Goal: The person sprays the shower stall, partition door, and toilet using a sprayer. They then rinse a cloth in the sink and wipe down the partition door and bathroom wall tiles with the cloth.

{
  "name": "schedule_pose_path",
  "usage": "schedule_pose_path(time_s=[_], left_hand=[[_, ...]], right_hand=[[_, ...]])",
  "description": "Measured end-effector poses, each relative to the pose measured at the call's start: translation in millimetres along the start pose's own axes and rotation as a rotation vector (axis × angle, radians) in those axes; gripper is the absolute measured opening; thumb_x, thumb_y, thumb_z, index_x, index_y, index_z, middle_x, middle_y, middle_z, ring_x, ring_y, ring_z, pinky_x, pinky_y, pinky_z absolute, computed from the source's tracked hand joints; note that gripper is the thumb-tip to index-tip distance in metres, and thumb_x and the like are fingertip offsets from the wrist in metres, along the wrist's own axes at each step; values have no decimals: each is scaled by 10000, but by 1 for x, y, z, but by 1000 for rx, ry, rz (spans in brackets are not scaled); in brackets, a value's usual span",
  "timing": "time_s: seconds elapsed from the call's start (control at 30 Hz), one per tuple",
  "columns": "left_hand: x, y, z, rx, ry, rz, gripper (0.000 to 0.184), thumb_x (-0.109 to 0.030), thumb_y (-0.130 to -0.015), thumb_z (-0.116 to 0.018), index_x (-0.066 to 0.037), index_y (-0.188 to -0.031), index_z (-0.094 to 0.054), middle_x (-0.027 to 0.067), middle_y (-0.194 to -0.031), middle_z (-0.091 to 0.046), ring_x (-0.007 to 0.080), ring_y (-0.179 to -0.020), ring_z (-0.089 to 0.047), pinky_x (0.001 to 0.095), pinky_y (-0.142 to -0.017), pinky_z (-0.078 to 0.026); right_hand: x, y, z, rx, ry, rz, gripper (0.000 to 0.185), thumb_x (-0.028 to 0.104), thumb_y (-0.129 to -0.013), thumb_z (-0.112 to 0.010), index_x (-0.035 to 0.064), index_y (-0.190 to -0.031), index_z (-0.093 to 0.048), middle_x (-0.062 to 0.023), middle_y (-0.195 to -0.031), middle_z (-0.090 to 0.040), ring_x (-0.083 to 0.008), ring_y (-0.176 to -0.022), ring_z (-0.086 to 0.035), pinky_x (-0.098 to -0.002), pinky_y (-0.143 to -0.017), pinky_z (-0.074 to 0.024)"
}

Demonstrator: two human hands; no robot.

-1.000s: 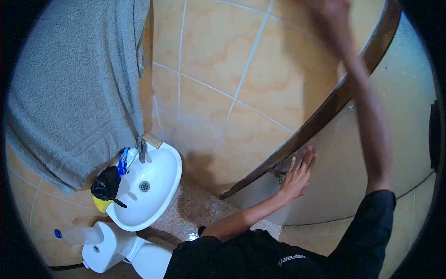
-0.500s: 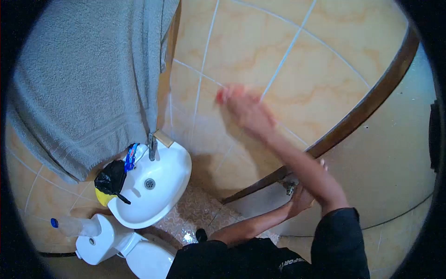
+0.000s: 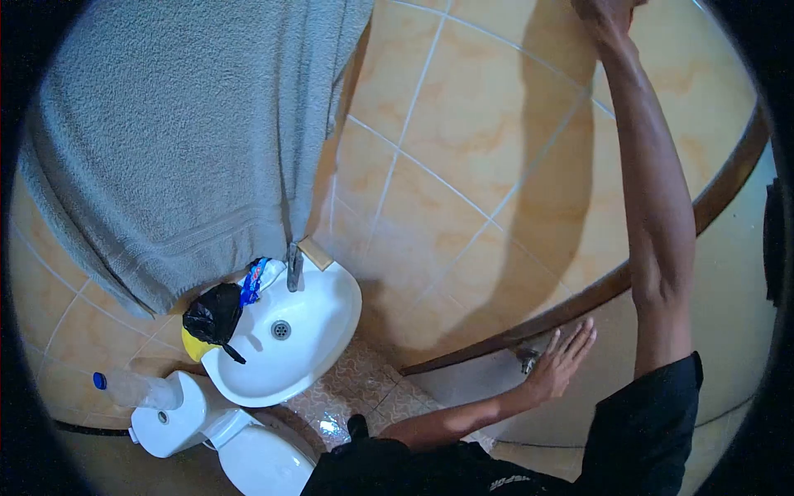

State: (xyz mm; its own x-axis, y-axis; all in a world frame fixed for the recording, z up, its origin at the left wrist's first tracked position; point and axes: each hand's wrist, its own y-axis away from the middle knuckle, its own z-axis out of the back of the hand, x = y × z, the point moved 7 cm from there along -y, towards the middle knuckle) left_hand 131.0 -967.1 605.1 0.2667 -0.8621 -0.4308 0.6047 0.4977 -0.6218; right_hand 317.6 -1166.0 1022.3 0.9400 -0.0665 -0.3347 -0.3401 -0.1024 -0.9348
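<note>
My left hand point(image 3: 562, 364) rests with its fingers stretched out against the pale door point(image 3: 604, 331), just beside the metal door handle point(image 3: 528, 359). My right hand point(image 3: 608, 15) is raised high against the tiled wall point(image 3: 463, 124), cut off by the top edge of the view. Its fingers look curled, and a small reddish patch shows at its edge. What it holds, if anything, cannot be made out. A long shadow of the arm falls across the tiles.
A grey towel point(image 3: 190, 149) hangs at the left. Below it stands a white washbasin point(image 3: 322, 347) with a tap point(image 3: 294, 266), a black plastic bag point(image 3: 212, 314) and a blue packet point(image 3: 253, 281). A clear bottle point(image 3: 141, 390) lies on the toilet cistern point(image 3: 178, 430).
My right hand has swept up and right along the tiles to the top edge. My left hand now shows spread fingers by the handle. The view has shifted slightly.
</note>
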Motion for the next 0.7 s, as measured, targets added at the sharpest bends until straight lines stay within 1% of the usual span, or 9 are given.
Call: schedule_pose_path(time_s=[0.1, 0.13, 0.2, 0.23, 0.3, 0.43, 0.5, 0.6, 0.7], left_hand=[[2, 1, 7, 99, 12, 16, 951, -341, -710, -663, 2, -1421, -134, 193, -1494, -78, 299, -1385, -127, 471, -1104, -117], [3, 3, -1, 144, 52, 20, 904, -339, -722, -644, 0, -1415, -173, 191, -1492, -92, 294, -1383, -138, 468, -1108, -110], [-3, 4, -27, 193, 98, 33, 913, -292, -754, -636, -9, -1430, -91, 166, -1504, -24, 281, -1389, -96, 481, -1108, -126], [1, 7, -47, 276, -415, 177, 813, -310, -787, -579, -25, -1418, -151, 166, -1492, -82, 288, -1384, -106, 491, -1114, -92], [7, 16, -59, 405, -1448, 469, 641, -344, -853, -464, -58, -1393, -270, 164, -1467, -198, 304, -1374, -127, 510, -1124, -25], [40, 49, -86, 313, -1441, 394, 650, -331, -845, -481, -55, -1393, -268, 164, -1468, -197, 303, -1374, -127, 512, -1122, -36], [37, 40, -110, 266, -1441, 332, 656, -322, -840, -493, -52, -1393, -267, 164, -1469, -196, 303, -1375, -126, 513, -1121, -43], [26, 35, -138, 201, -1431, 219, 666, -309, -832, -511, -49, -1393, -266, 164, -1470, -194, 302, -1376, -126, 515, -1119, -54], [10, 32, -161, 127, -1392, 92, 676, -296, -823, -528, -46, -1393, -264, 164, -1471, -192, 302, -1376, -125, 517, -1117, -65]], right_hand=[[45, 24, -34, -197, 24, 48, 342, 194, -966, -315, 35, -1226, -471, -119, -1341, -389, -306, -1236, -350, -463, -943, -336], [72, 31, -34, 308, 40, 78, 359, 172, -960, -330, 47, -1280, -436, -115, -1396, -333, -300, -1289, -301, -468, -1023, -273], [99, 75, -64, 111, -309, -64, 399, 65, -889, -409, 48, -1287, -429, -128, -1405, -324, -295, -1308, -279, -461, -1033, -280], [130, 102, -62, 74, 55, 273, 363, 69, -894, -406, 44, -1253, -452, -139, -1360, -370, -290, -1249, -356, -456, -990, -329], [172, 159, -93, 101, -142, 360, 387, 157, -782, -503, 7, -1134, -558, -132, -1297, -468, -282, -1237, -382, -530, -949, -316], [256, 303, -104, 502, -366, 598, 452, 162, -786, -497, -45, -1186, -521, -154, -1334, -421, -302, -1268, -332, -521, -1004, -276], [268, 374, -96, 838, -925, 202, 443, 174, -759, -511, 6, -1168, -525, -132, -1233, -479, -296, -1188, -388, -516, -987, -303], [278, 532, -66, 1005, -440, 1030, 378, 216, -736, -543, 84, -1089, -565, -44, -1085, -574, -254, -1146, -437, -491, -1008, -302], [219, 466, -38, 1070, -652, 913, 360, 214, -740, -556, 85, -1075, -567, -19, -995, -596, -248, -1088, -478, -448, -1012, -320]])
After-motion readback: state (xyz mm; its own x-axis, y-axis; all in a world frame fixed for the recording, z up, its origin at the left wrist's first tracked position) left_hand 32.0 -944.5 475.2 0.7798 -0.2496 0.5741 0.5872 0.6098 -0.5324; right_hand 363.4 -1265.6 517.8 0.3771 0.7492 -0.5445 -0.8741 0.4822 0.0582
